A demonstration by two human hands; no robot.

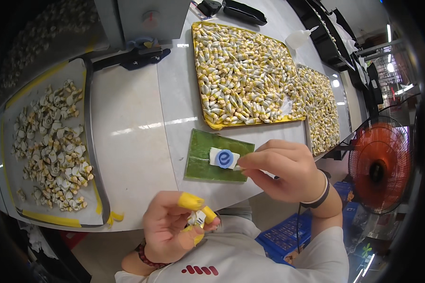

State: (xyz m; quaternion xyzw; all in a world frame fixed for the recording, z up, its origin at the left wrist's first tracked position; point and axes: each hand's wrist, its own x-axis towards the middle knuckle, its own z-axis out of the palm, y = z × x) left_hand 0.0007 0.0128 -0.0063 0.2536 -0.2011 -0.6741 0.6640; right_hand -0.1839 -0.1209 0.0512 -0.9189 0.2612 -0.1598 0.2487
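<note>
Right hand (285,169), grip unclear, is over the green board's (198,158) right edge; left hand (167,227), before the board, pinches a white piece (195,218).

The left hand (166,230) is curled up, with its fingers (166,200) bent in. The right hand (289,166) reaches farther out, knuckles up, pointing left.

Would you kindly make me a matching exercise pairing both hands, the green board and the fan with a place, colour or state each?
1. Left hand
2. Right hand
3. Green board
4. Fan

A. Beneath the white pad
B. Red-orange, towards the picture's right
C. Holding a small white piece
D. Fingertips at the pad's right end

Pairs: 1-C, 2-D, 3-A, 4-B
</note>
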